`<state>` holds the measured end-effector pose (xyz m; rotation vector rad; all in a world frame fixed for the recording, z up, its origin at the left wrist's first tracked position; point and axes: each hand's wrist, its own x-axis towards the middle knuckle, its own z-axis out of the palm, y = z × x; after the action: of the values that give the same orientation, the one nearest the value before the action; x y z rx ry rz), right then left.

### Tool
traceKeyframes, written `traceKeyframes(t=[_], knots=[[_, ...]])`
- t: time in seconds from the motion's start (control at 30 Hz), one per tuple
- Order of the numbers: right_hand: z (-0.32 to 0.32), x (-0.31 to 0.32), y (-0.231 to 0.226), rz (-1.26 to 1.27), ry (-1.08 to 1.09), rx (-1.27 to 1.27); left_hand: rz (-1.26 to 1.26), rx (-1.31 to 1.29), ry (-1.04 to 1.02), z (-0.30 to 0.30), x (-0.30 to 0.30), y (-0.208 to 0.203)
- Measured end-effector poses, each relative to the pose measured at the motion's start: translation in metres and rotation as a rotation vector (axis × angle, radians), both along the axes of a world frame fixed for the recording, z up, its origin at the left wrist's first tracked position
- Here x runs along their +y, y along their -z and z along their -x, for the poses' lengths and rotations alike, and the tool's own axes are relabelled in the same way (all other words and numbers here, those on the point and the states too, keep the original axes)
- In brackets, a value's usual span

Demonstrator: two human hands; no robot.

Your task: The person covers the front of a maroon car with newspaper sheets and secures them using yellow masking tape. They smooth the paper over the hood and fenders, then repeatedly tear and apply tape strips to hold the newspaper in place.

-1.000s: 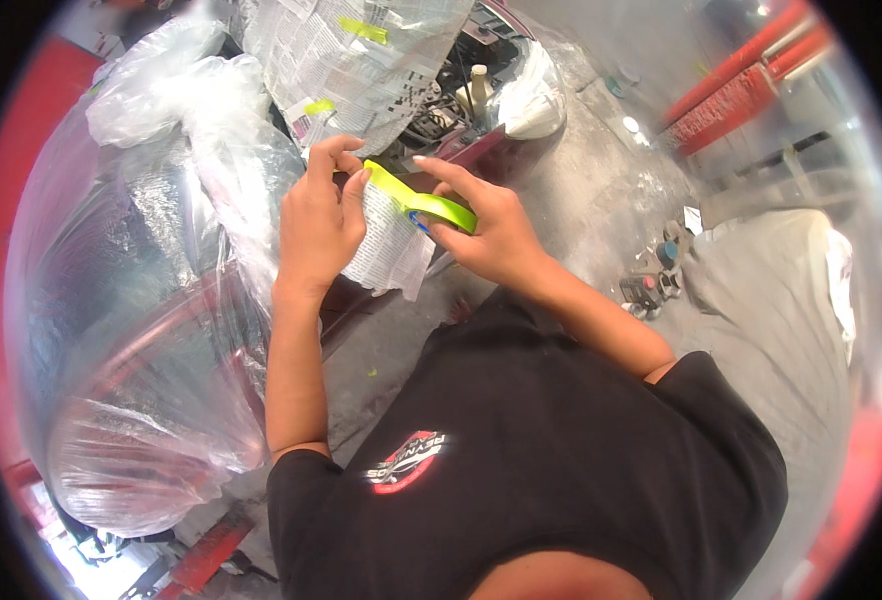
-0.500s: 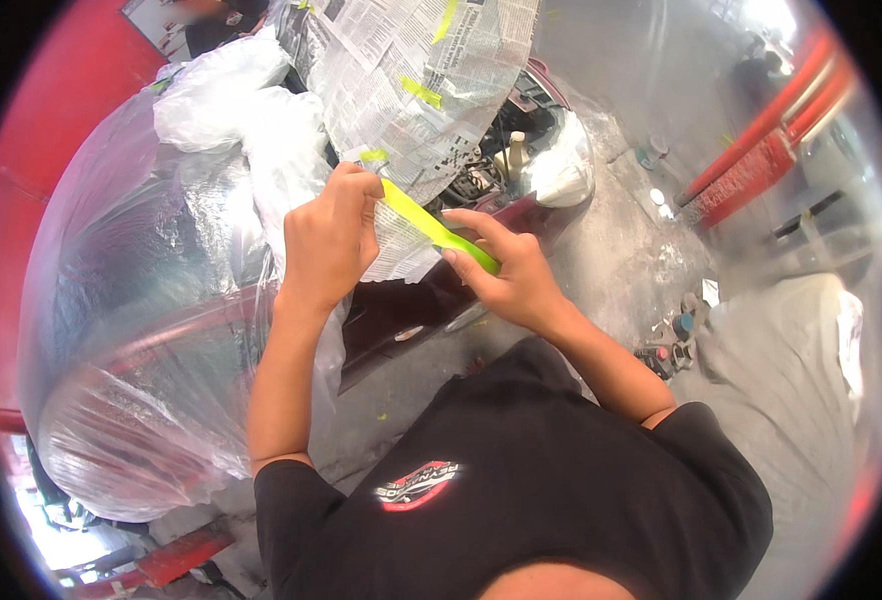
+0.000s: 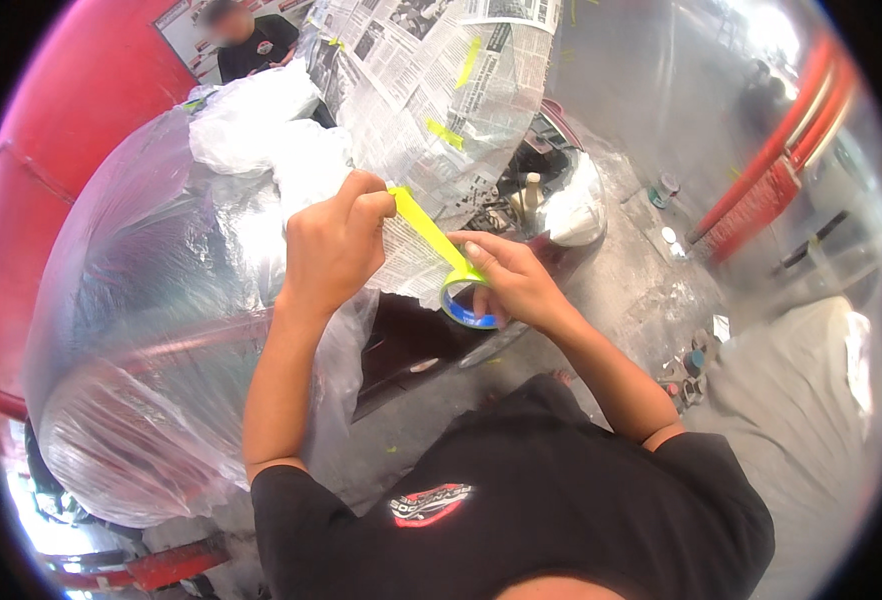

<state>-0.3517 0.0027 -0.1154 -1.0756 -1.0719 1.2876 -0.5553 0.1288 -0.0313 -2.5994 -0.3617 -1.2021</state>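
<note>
A strip of yellow-green masking tape (image 3: 427, 224) stretches taut between my two hands, over a newspaper-covered part of a car. My left hand (image 3: 337, 240) is closed, pinching the strip's free end. My right hand (image 3: 516, 283) grips the tape roll (image 3: 468, 303), with fingers through its blue-lined core and the thumb on top where the strip leaves it. Beneath lie newspaper sheets (image 3: 401, 75), fixed with short yellow-green tape pieces (image 3: 445, 134). Clear plastic sheeting (image 3: 151, 300) drapes over the car body left of my left arm. Dark red bodywork (image 3: 411, 335) shows below the newspaper.
An exposed engine bay (image 3: 506, 205) lies right of the newspaper, beside white plastic (image 3: 573, 205). Another person (image 3: 256, 45) stands at the far left. On the right are a red metal post (image 3: 761, 205), a grey cloth-covered shape (image 3: 796, 370) and cans (image 3: 694, 363) on the floor.
My right hand has turned the tape roll, so its open core now shows. The view has shifted, and the other person has come further into sight.
</note>
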Motion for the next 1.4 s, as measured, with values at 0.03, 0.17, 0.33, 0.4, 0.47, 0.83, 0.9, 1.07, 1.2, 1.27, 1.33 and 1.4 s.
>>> traceKeyframes(t=[0.03,0.17,0.33,0.4,0.47,0.83,0.9,1.07,1.2,1.27,1.33,1.4], knots=[[0.002,0.000,-0.003,-0.022,0.013,-0.031,-0.018,-0.002,-0.008,0.001,0.000,-0.005],[0.005,0.003,-0.014,-0.080,0.056,-0.159,-0.016,-0.012,-0.007,0.007,0.001,-0.020],[0.007,0.011,-0.022,-0.085,0.056,-0.317,-0.065,0.013,-0.013,0.008,0.001,-0.032],[0.011,0.013,-0.022,-0.085,0.065,-0.284,-0.071,0.028,-0.017,0.010,0.003,-0.035],[0.014,0.017,-0.020,-0.094,0.076,-0.281,-0.071,0.035,-0.028,0.011,0.004,-0.036],[0.027,0.043,-0.020,-0.101,0.176,-0.352,-0.071,0.014,-0.045,0.016,0.009,-0.038],[0.029,0.047,-0.022,-0.154,0.205,-0.359,-0.054,-0.003,-0.045,0.017,0.012,-0.038],[0.036,0.059,-0.022,-0.210,0.238,-0.373,-0.049,0.000,-0.059,0.024,0.017,-0.041],[0.041,0.066,-0.015,-0.233,0.260,-0.351,-0.077,0.004,-0.062,0.024,0.016,-0.046],[0.043,0.067,-0.015,-0.241,0.262,-0.345,-0.083,0.014,-0.069,0.025,0.016,-0.047],[0.044,0.064,-0.016,-0.238,0.247,-0.334,-0.072,0.039,-0.077,0.029,0.015,-0.047],[0.044,0.067,-0.013,-0.262,0.232,-0.325,-0.079,0.022,-0.076,0.030,0.015,-0.047]])
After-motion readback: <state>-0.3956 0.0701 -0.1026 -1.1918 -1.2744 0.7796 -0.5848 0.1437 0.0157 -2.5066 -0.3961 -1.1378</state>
